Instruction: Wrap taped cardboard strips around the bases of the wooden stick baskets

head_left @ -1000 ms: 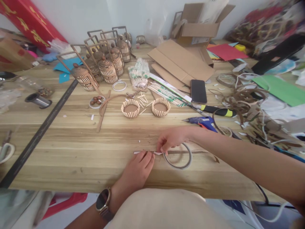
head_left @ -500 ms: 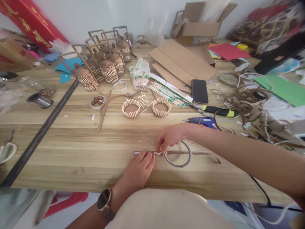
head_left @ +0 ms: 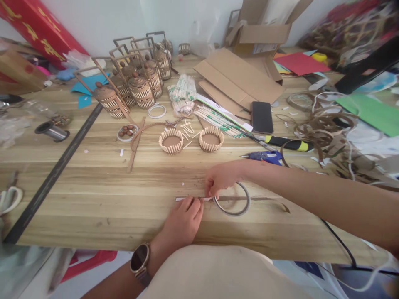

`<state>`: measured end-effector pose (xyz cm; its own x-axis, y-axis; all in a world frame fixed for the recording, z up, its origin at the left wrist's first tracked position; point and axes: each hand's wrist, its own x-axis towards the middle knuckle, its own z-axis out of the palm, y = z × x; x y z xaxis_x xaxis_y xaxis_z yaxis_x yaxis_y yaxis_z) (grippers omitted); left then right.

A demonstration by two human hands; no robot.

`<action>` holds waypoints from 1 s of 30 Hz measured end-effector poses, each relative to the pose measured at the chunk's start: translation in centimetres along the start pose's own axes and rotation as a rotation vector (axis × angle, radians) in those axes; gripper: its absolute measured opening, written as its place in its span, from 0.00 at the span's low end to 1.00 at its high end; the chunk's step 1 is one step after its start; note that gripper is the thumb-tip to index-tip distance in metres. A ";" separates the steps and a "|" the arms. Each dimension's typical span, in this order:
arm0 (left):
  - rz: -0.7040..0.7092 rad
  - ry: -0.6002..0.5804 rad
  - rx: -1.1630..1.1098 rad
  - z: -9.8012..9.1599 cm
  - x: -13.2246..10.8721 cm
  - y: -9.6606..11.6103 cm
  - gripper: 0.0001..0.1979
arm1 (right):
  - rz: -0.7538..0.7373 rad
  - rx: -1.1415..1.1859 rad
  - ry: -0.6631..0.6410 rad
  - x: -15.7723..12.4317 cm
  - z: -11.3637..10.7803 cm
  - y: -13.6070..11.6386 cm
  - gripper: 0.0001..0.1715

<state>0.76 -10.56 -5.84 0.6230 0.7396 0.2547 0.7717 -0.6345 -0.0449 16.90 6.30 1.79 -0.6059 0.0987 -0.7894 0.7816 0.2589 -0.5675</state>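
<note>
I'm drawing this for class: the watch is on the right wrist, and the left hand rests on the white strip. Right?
Not quite: the head view shows the watch on the left wrist. The left hand does rest on the white strip.

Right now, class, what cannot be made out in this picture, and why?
In the head view:
Middle of the white strip, covered by the left hand.
Whatever the right hand may pinch, hidden by the hand itself.
Handle of the glue gun, behind the right forearm.
End of the red box, cut off by the upper edge.
</note>
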 end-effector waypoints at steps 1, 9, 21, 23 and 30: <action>0.008 -0.005 0.006 -0.1 0.0 0.0 0.20 | 0.000 0.001 0.027 -0.3 0.2 0.0 0.14; 0.009 -0.026 0.043 -0.3 0.2 0.0 0.20 | -0.016 0.012 0.248 -3.5 2.9 0.5 0.16; -0.002 -0.029 0.042 -0.2 0.2 0.0 0.20 | 0.129 -0.111 0.397 -3.5 4.3 1.8 0.18; -0.003 -0.021 0.037 -0.2 0.2 0.0 0.20 | 0.156 -0.123 0.409 -3.4 4.5 1.9 0.18; -0.006 0.003 0.028 -0.2 0.2 0.0 0.20 | 0.186 -0.159 0.431 -3.6 5.0 1.6 0.13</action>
<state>0.88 -10.42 -5.59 0.6181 0.7424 0.2583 0.7785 -0.6236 -0.0705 21.01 1.59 2.58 -0.4910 0.5369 -0.6860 0.8702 0.3393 -0.3573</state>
